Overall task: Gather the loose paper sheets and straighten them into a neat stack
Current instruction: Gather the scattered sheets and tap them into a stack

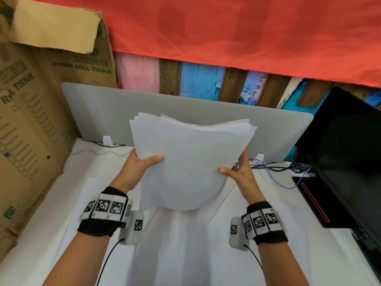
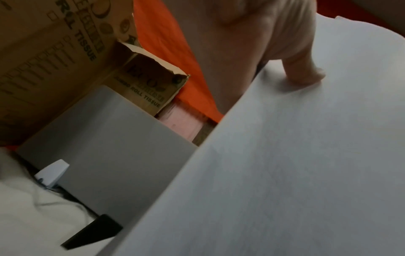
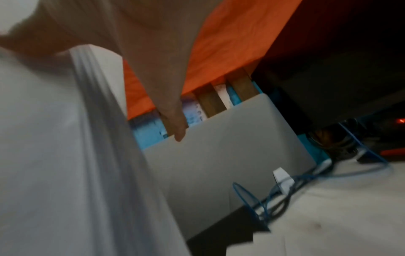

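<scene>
I hold a bundle of white paper sheets (image 1: 185, 159) upright above the desk (image 1: 61, 203), one hand on each side edge.

The bundle looks light and floppy: it bows between my hands, and the top corners fan out unevenly, so I judge the sheets slide easily against each other. Gripping the two side edges near the bottom seems the best hold for tapping the edges square. My left hand (image 1: 142, 166) pinches the left edge, thumb flat across the front, fingers hidden behind. My right hand (image 1: 237, 172) does the same on the right edge. More sheets (image 1: 185, 244) lie flat on the desk underneath.
</scene>
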Demonstrator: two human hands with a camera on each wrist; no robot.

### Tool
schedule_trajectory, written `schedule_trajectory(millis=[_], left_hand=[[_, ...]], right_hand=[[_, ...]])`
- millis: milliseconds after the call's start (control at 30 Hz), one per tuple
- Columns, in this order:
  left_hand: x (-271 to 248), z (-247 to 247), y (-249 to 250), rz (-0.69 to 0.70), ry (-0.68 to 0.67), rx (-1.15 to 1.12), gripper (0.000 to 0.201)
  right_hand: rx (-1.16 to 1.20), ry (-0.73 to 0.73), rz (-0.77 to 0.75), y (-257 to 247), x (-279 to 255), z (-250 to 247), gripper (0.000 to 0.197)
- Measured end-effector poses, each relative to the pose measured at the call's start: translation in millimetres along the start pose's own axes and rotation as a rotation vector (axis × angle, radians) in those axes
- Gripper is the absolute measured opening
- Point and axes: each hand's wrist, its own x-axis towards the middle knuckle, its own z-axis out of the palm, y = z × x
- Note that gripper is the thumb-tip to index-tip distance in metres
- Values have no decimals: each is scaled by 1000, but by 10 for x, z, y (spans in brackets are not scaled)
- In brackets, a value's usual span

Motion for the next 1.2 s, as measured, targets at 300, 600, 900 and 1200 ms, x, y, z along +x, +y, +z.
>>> schedule_trajectory(millis=[300,600,900,1200], left_hand=[[-165,9,-341,-58,20,76,82],[-69,250,-145,44,149,60,20],[-23,407,-121,177,380,52,26],[-265,123,-547,-160,114,190,23]], right_hand=[[75,-44,121,110,-251,131,54],[144,249,13,-152,-220,346,17],[210,284,-61,-298,-194,405,17],[10,90,259,224,-357,306,23]])
